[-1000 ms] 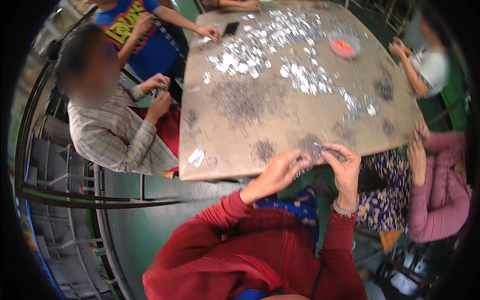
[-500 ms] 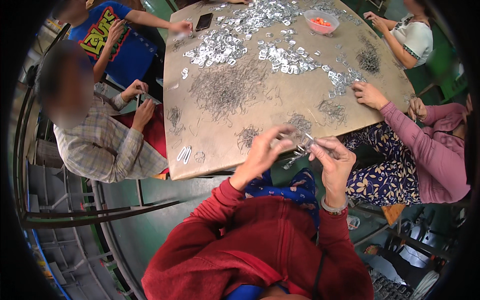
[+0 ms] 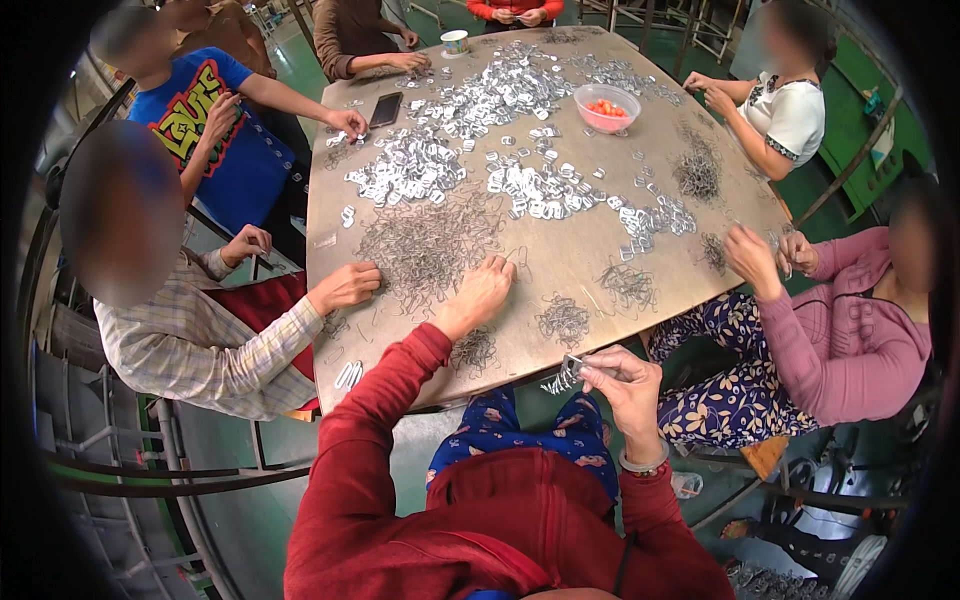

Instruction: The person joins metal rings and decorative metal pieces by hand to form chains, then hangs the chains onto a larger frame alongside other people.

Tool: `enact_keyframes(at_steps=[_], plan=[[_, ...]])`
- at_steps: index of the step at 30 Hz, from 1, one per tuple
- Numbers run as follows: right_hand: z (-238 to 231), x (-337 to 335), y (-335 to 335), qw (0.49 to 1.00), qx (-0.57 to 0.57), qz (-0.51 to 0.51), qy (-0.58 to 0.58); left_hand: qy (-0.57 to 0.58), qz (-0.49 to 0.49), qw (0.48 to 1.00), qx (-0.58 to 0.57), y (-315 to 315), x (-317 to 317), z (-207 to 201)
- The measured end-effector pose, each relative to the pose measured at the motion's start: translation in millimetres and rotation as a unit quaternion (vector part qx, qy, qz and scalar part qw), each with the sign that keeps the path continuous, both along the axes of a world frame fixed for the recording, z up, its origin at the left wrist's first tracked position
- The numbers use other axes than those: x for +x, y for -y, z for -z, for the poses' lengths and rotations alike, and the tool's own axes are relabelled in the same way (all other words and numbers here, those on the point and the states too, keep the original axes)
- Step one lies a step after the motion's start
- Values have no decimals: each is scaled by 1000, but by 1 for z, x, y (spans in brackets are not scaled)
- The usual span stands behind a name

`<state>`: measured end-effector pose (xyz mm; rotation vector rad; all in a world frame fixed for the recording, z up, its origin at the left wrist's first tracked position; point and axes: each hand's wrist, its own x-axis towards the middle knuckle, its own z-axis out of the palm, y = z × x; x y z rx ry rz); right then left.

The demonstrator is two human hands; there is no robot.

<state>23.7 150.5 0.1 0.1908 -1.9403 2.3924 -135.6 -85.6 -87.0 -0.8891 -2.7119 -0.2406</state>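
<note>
- Touching wires (image 3: 420,250) with left hand (image 3: 480,297), inward from table's (image 3: 572,256) near edge; cannot tell whether pinching any.
- Pinching metal clips (image 3: 567,374) in right hand (image 3: 624,388), just beside that edge.

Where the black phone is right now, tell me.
In the head view, the black phone lies on the table toward its far left, just right of the blue-shirted co-worker's hand.

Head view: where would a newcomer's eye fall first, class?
Probably on the bright metal pieces heaped across the far half of the brown table, with a bowl of orange items among them, toward the right. Nearer, a dark tangle of thin wires spreads left of the middle, the person's left hand at its right edge. The right hand holds small metal parts near the table's front edge.
</note>
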Motion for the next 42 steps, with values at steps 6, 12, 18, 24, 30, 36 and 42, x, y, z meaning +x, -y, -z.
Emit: enact_keyframes(at_steps=[6, 12, 18, 24, 30, 36, 42], plan=[[4, -1, 8, 1000, -3, 3, 31, 179, -20, 909, 377, -20, 52, -60], [14, -1, 7, 999, 3, 27, 28, 259, 33, 817, 514, -48, 121, -122], [4, 4, 11, 998, -3, 58, -17, 137, 87, 893, 420, -59, 143, -125], [-2, 11, 8, 996, -13, 76, -35, 104, 85, 909, 395, -68, 144, -127], [-15, 21, 3, 993, 22, 107, -37, 62, 56, 910, 406, -81, 153, -129], [-20, 33, 6, 982, 14, 167, -85, 38, 76, 900, 427, -89, 162, -134], [-45, 45, -3, 963, 10, 230, -140, 77, 163, 843, 506, -115, 159, -160]])
